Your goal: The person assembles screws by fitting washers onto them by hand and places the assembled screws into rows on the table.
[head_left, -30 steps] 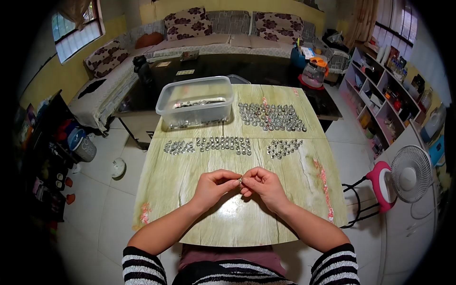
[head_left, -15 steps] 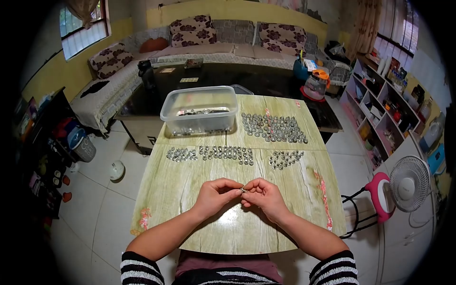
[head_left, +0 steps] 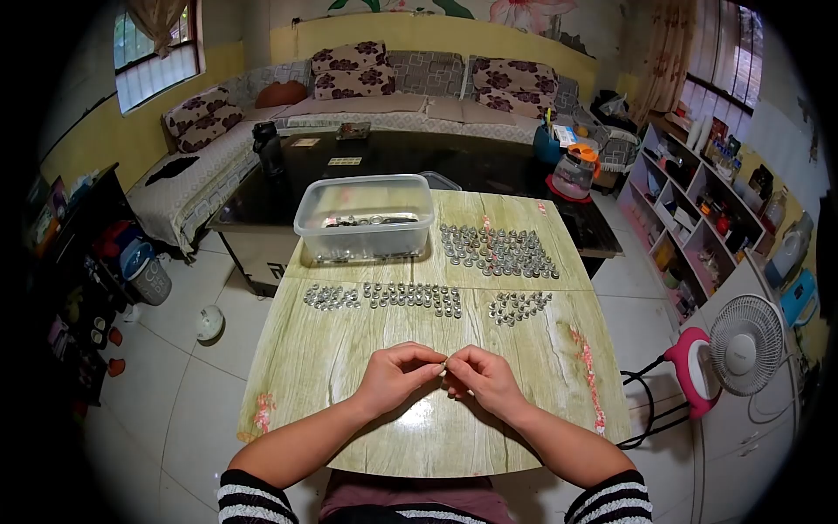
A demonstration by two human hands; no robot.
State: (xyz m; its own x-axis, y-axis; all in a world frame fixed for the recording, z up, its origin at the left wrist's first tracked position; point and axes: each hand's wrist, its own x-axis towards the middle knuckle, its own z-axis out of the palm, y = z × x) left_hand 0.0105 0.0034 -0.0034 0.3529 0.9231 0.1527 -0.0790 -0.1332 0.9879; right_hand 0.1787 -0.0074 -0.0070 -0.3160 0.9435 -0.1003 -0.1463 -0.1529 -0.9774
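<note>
Above the near part of the wood-grain surface [head_left: 489, 445], pinching a tiny metallic piece [head_left: 444, 365] in the thumb-and-finger grip of left hand [head_left: 394, 380] and right hand [head_left: 484, 381] together, short of the largest block of silvery metal fittings [head_left: 498, 251], apparently at a fine adjusting step, calling next for steady, light pressure

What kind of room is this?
Probably a living room in someone's home: a long sofa with flowery cushions runs along the wall, and a dark table stands in front of it.
</note>
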